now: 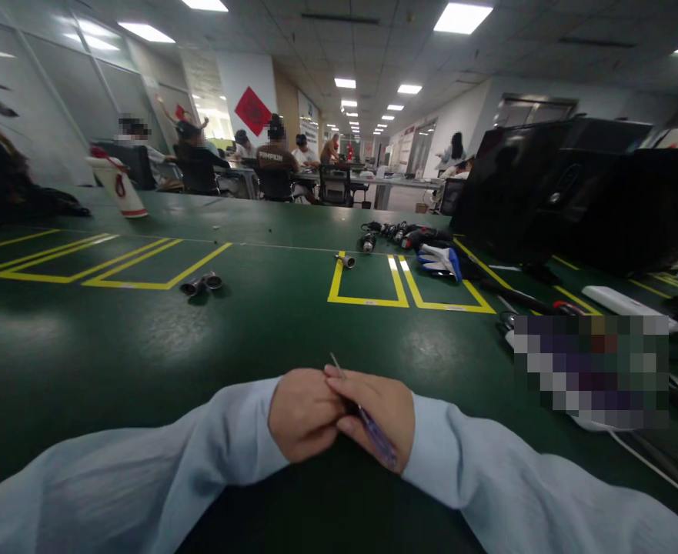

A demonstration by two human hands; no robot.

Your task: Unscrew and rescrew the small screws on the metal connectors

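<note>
Just above the front of the table, my left hand (305, 415) and my right hand (393, 408) are pressed together. A small screwdriver (378, 440) with a clear purple handle lies slanted in my right hand, between thumb and fingers. Its thin metal shaft sticks up past the fingertips, pointing away from me. My left hand is curled closed against the right fingers; whatever its fingers may hold is hidden. Beyond the hands, metal pipe fittings (201, 285) lie at the left, and a smaller metal fitting (347, 261) sits in a yellow-taped box.
The green table (269, 331) carries yellow tape outlines. Blue-white gloves (439, 260) and a pile of dark tools with cables (402, 233) lie at the back right. A paper cup (120, 185) stands far left; a black case (546, 192) is at right. People sit at desks behind.
</note>
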